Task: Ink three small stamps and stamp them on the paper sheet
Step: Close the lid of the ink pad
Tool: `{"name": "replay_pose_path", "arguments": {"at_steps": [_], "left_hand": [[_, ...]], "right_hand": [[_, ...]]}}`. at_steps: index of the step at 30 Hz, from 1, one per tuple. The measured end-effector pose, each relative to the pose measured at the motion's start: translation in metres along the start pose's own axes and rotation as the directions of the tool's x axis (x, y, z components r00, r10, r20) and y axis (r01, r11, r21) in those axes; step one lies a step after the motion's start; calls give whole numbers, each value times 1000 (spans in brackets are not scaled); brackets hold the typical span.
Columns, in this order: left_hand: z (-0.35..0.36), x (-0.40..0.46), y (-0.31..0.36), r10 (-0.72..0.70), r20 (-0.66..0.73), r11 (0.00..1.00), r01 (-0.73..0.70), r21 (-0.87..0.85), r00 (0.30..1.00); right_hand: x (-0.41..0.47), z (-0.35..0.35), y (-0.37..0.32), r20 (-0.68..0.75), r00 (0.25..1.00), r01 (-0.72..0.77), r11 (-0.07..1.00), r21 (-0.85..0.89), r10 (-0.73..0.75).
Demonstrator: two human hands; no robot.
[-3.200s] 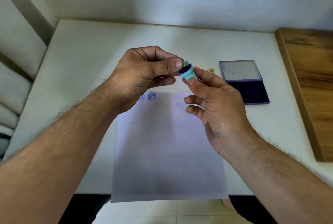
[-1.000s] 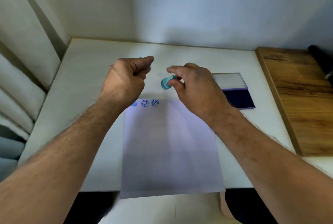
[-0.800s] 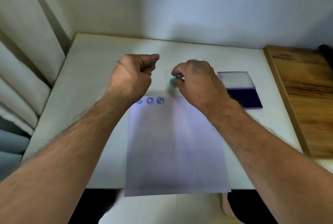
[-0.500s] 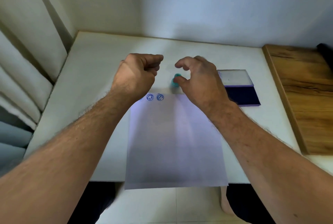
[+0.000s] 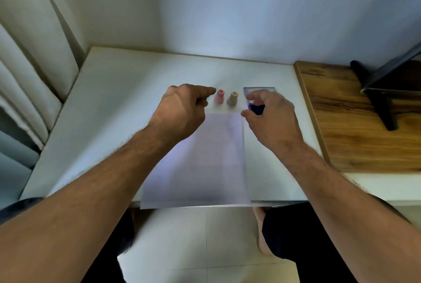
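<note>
A white paper sheet (image 5: 205,157) lies on the white table (image 5: 118,105), its near edge hanging over the front. Just beyond its far edge stand a pink stamp (image 5: 219,96) and a beige stamp (image 5: 232,98). My left hand (image 5: 182,109) hovers over the sheet's far left corner with fingers curled in; nothing shows inside it, and its fingertips are close to the pink stamp. My right hand (image 5: 271,116) hovers with loosely bent fingers, holding nothing, over the blue ink pad (image 5: 258,95), which it partly hides. The teal stamp and the printed marks are out of sight.
A wooden surface (image 5: 364,123) adjoins the table on the right, with a dark stand (image 5: 385,91) on it. A curtain (image 5: 27,73) hangs at the left and a wall closes the back. My legs and the tiled floor show below the table edge.
My right hand let go of the teal stamp and moved right, over the ink pad. The view shifted, and the pink and beige stamps came into sight. My left hand stays curled.
</note>
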State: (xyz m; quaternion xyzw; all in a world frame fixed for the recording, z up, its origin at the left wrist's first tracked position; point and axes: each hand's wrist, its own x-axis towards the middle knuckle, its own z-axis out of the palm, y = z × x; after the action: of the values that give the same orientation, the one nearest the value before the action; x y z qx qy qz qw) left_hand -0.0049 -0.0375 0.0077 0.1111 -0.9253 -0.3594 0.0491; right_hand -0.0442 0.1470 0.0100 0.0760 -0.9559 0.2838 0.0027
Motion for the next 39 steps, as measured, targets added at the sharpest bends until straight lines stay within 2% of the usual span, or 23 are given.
{"name": "replay_pose_path", "arguments": {"at_steps": [8, 12, 14, 17, 27, 39], "left_hand": [[15, 13, 44, 113, 22, 993, -113, -29, 993], [38, 34, 60, 135, 89, 991, -133, -30, 987], [50, 47, 68, 174, 122, 984, -177, 15, 977], [69, 70, 75, 234, 185, 943, -269, 194, 954], [115, 118, 79, 163, 295, 873, -277, 402, 941], [129, 124, 84, 146, 263, 828, -263, 495, 954]], "right_hand": [[-3, -3, 51, -19, 985, -169, 983, 66, 171], [2, 5, 72, -10, 977, -211, 975, 66, 212], [6, 9, 80, -19, 966, -254, 959, 125, 258], [12, 11, 90, 18, 943, -330, 924, 194, 333], [28, 16, 98, 75, 945, -325, 938, 118, 318], [32, 17, 98, 100, 955, -287, 957, 46, 281]]}}
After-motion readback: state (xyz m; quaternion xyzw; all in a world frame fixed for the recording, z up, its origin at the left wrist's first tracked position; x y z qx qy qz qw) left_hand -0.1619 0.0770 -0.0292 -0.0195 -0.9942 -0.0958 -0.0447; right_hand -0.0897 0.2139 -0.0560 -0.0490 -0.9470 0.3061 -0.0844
